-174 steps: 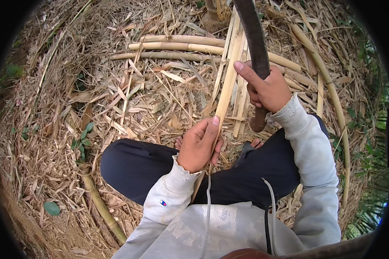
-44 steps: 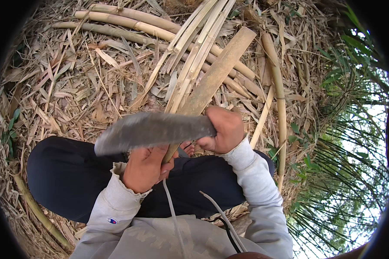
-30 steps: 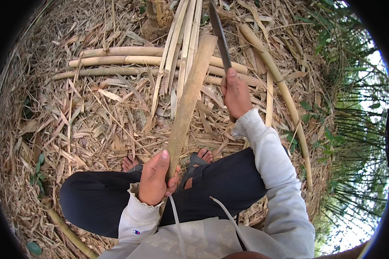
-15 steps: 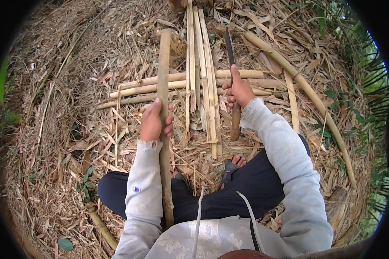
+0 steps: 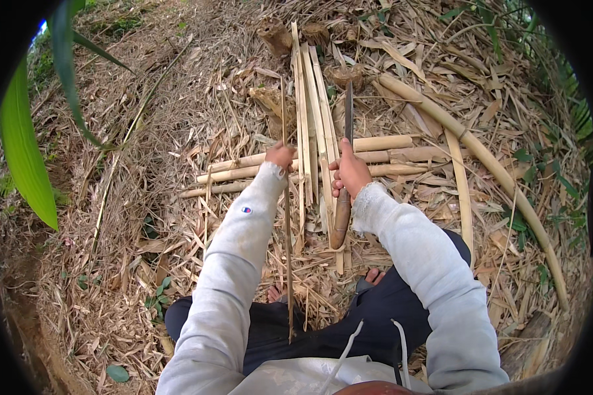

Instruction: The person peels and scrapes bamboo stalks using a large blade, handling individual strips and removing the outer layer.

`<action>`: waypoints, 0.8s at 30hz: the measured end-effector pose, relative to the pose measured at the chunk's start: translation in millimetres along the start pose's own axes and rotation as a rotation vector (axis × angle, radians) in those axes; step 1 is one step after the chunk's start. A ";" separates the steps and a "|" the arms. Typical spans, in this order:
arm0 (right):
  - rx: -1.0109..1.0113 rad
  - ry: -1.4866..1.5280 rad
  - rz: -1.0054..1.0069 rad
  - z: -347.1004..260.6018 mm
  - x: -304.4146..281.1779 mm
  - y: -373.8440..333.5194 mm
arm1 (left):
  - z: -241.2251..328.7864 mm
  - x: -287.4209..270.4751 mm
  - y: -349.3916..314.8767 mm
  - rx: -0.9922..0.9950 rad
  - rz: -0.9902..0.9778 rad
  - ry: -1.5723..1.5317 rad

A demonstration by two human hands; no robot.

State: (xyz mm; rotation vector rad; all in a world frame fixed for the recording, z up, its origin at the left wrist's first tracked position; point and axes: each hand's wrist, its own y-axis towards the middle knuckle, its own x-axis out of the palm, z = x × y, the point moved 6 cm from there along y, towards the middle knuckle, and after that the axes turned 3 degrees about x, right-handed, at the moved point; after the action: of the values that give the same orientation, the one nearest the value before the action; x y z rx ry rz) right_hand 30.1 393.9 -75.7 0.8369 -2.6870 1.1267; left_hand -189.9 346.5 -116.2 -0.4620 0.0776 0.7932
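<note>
My left hand [image 5: 281, 157] is closed round a long split bamboo piece [image 5: 288, 250], which stands edge-on to me and looks like a thin dark line. Its near end comes down over my lap. My right hand [image 5: 353, 172] grips a long knife [image 5: 348, 117] by its wooden handle, the narrow blade pointing away from me. Between and beyond both hands lie several pale split bamboo strips [image 5: 308, 99], running lengthwise. They rest across several bamboo poles [image 5: 385, 143] laid crosswise on the ground. The knife and the held bamboo are apart.
A long curved bamboo pole [image 5: 487, 156] lies to the right, beside a shorter pale strip [image 5: 460, 191]. Cut stumps [image 5: 275, 36] stand at the far side. Dry leaves and shavings cover the ground. Green leaves [image 5: 28, 141] hang at the upper left.
My left hand has moved right and turned the bamboo from its broad face to its thin edge. The knife is nearer the strips. The view has shifted, bringing in green leaves.
</note>
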 end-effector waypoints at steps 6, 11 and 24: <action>0.057 0.067 0.026 5.1 -9.9 16.2 | 151.8 25.1 93.1 0.768 0.333 0.927; 0.156 0.197 -0.038 13.2 3.1 28.2 | 79.8 28.1 115.5 0.531 0.213 0.751; 0.297 0.272 -0.045 27.2 59.1 33.4 | -133.9 58.1 96.3 0.084 0.206 0.965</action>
State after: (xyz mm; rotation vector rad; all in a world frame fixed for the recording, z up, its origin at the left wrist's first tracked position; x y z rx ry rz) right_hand -34.4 367.9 -98.3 0.7161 -2.3059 1.5308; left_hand -202.7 386.5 -285.9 -0.7310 1.0634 0.7028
